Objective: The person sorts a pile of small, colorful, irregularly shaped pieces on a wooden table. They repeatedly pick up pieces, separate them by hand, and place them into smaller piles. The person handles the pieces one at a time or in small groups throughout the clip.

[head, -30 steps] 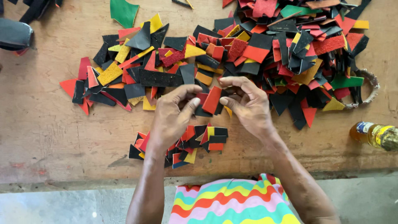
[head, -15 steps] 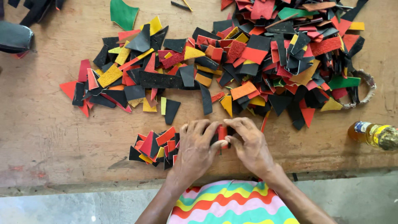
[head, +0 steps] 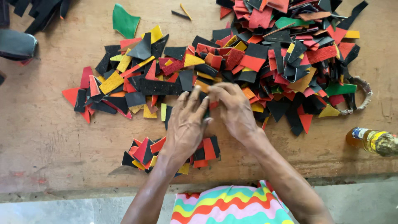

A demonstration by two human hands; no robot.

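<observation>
— What sits on the wooden table away from the big heap?

— A green scrap lies at the table's far edge. A dark bag rests at its left edge.

— And on the right?

— A woven ring lies there. A small bottle lies on its side near the table's front right edge.

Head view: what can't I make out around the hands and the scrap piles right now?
- Whether the left hand or right hand grips a piece: palms face down, backs hide it.
- Near part of the small pile: under the left wrist.
- Bottle: cut off by the right edge.
- Dark object: cut off by the left edge.
</observation>
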